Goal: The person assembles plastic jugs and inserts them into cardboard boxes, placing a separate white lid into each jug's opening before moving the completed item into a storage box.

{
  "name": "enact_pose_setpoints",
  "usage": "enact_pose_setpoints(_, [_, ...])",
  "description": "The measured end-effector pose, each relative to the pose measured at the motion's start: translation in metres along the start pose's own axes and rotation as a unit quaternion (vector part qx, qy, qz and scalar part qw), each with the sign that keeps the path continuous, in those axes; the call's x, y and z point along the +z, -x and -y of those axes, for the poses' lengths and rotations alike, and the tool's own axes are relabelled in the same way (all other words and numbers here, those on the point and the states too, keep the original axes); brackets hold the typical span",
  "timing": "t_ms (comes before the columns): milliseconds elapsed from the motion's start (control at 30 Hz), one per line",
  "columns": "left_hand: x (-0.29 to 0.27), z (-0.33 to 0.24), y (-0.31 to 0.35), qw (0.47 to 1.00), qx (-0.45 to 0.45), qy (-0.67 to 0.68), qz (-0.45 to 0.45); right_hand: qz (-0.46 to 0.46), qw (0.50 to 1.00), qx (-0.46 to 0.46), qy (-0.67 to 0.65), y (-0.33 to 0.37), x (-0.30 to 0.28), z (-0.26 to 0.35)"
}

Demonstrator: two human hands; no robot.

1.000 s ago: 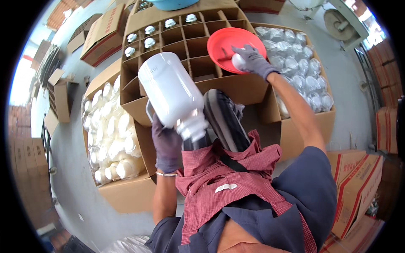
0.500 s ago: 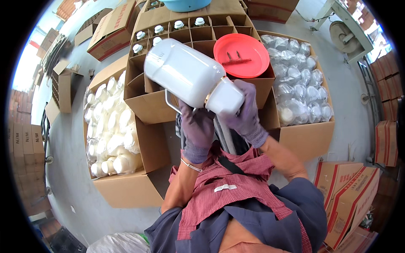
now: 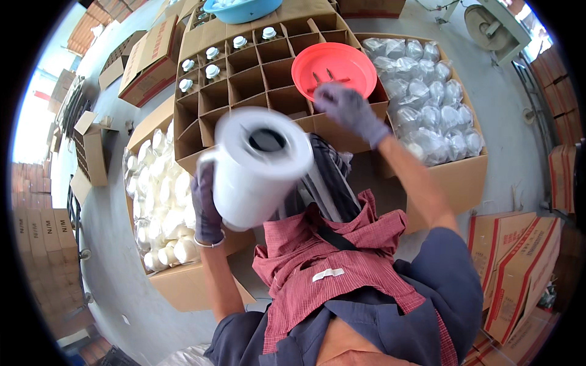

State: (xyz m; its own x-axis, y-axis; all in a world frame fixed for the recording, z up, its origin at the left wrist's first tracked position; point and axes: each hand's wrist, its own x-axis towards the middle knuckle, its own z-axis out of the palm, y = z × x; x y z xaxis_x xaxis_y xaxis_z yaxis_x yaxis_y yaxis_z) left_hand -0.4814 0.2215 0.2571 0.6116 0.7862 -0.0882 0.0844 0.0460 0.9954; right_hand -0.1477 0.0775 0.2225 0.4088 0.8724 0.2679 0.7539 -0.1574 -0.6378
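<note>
My left hand [image 3: 207,207], in a grey-purple glove, grips a white vacuum flask [image 3: 253,192] by its handle side. The flask is tilted, its round end with a dark hole turned up toward me and blurred by motion. My right hand [image 3: 351,113], gloved alike, reaches over the near rim of a red plastic basin [image 3: 354,58]. Its fingers are curled down, and the glove hides whatever they may hold. Beside the fingertips lies a thin reddish-brown piece with two dark prongs [image 3: 330,73]. The basin rests on a divided cardboard box [image 3: 247,82].
Several white-capped bottles [image 3: 240,42] stand in the box's cells. Behind them sits a blue basin [image 3: 244,11]. Open cartons of plastic-wrapped white parts [image 3: 160,201] and wrapped clear pieces [image 3: 436,100] flank the box. Printed cartons [image 3: 519,268] are at the lower right.
The flask has swung down and left, from lying across both hands to the left hand alone, its holed end now up. My right hand has left it and moved up to the red basin.
</note>
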Motion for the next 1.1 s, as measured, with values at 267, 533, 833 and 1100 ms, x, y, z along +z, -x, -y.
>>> enact_pose_setpoints(267, [-0.010, 0.062, 0.031, 0.998, -0.062, -0.027, 0.019, 0.102, 0.955, -0.010, 0.280, -0.077, 0.022, -0.084])
enact_pose_setpoints(533, [-0.021, 0.081, -0.002, 0.969, 0.065, -0.162, 0.173, 0.148, 0.942, -0.277, -0.114, 0.001, -0.012, 0.059])
enact_pose_setpoints(833, [-0.021, 0.088, -0.031, 0.946, -0.199, 0.080, 0.241, 0.064, 0.755, -0.643, 0.112, 0.017, -0.014, 0.103])
enact_pose_setpoints(1100, [-0.015, 0.077, -0.030, 0.968, -0.107, -0.043, 0.221, 0.153, 0.907, -0.391, 0.019, 0.044, 0.020, 0.083])
